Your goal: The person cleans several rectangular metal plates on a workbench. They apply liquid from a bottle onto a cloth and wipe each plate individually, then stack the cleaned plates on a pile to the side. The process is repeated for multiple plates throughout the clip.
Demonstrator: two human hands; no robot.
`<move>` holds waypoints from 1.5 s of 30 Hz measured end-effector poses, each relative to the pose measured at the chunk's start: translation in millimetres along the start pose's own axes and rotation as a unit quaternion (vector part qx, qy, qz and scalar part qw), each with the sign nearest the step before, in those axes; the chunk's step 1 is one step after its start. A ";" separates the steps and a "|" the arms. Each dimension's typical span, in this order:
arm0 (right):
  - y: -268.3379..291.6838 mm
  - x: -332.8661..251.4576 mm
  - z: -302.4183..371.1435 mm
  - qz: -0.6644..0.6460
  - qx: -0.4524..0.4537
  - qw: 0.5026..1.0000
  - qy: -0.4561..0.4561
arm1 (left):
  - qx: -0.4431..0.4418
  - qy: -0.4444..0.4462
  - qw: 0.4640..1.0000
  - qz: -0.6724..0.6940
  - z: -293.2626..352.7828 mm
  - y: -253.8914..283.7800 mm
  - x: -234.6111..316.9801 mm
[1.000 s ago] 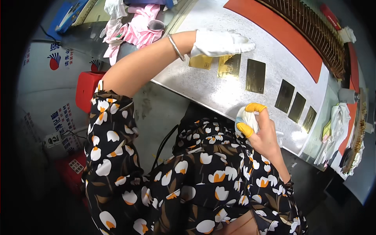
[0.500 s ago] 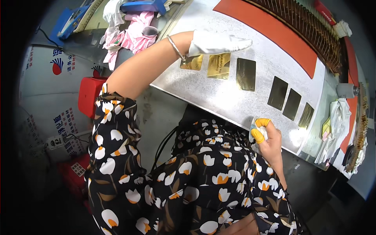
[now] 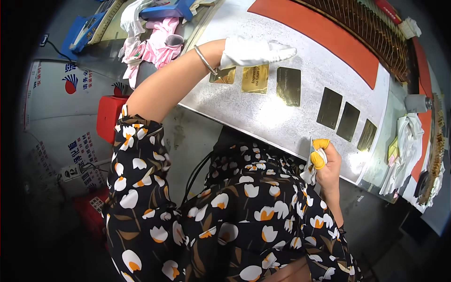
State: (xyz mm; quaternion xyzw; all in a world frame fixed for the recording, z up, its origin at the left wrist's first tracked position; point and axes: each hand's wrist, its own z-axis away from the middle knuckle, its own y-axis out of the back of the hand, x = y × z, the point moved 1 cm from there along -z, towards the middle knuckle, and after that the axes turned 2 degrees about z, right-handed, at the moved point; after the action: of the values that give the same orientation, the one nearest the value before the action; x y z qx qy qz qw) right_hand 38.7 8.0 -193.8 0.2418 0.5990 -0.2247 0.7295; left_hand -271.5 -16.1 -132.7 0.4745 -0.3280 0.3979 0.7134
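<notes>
My left hand (image 3: 258, 51), in a white glove, is stretched flat with its fingers together, over the far ends of two shiny gold metal cards, the left one (image 3: 223, 76) and the lettered one (image 3: 254, 80). A darker gold card (image 3: 289, 87) lies just right of them. Farther right are three more: a dark card (image 3: 330, 108), a second (image 3: 348, 122) and a narrow-looking one (image 3: 367, 135). At the table's near edge my right hand (image 3: 328, 162), with yellow finger cots on thumb and forefinger, is closed on a white cloth (image 3: 308, 175). A thin upright edge shows beside its fingertips; its kind is unclear.
An orange-red mat (image 3: 319, 40) runs along the far side of the white table (image 3: 225, 105), before a slotted brown rack (image 3: 366, 33). Pink cloths (image 3: 162, 44) and a blue tray (image 3: 171, 9) lie far left. White cloths (image 3: 408, 141) lie at the right end.
My right hand has turned a little and risen slightly with the white cloth. My left hand stays stretched over the cards. The whole view has shifted slightly.
</notes>
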 end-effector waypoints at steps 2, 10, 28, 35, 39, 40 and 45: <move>1.0 -1.6 -1.4 0.022 0.000 0.999 0.026 | 0.013 0.015 1.000 0.003 -6.6 -3.2 -7.6; 1.2 1.3 -4.9 0.030 -0.010 0.998 0.056 | -0.049 -0.026 0.991 -0.125 -24.9 -18.6 18.3; 0.2 -0.5 -2.8 0.002 -0.023 0.998 0.053 | -0.010 -0.123 0.983 -0.139 -46.4 -48.0 18.2; 2.7 -0.4 -4.9 0.030 -0.033 0.996 0.083 | -0.031 -0.127 0.973 -0.189 -63.6 -60.3 40.2; 2.5 -5.0 -3.9 0.051 -0.033 0.995 0.073 | -0.035 -0.102 0.976 -0.191 -85.4 -73.6 54.0; 1.3 -2.6 -5.9 0.058 -0.028 0.991 0.120 | -0.026 -0.189 0.967 -0.167 -86.6 -75.1 51.5; 2.9 0.6 -4.6 0.044 -0.039 0.993 0.100 | -0.073 -0.055 0.979 -0.181 -109.6 -99.8 82.2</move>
State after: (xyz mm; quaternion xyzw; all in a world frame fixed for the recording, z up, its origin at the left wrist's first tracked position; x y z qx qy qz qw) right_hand 37.1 13.1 -194.9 0.2604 0.6659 -0.1434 0.6843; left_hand -135.4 84.5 -141.4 0.4932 -0.3037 0.2108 0.7875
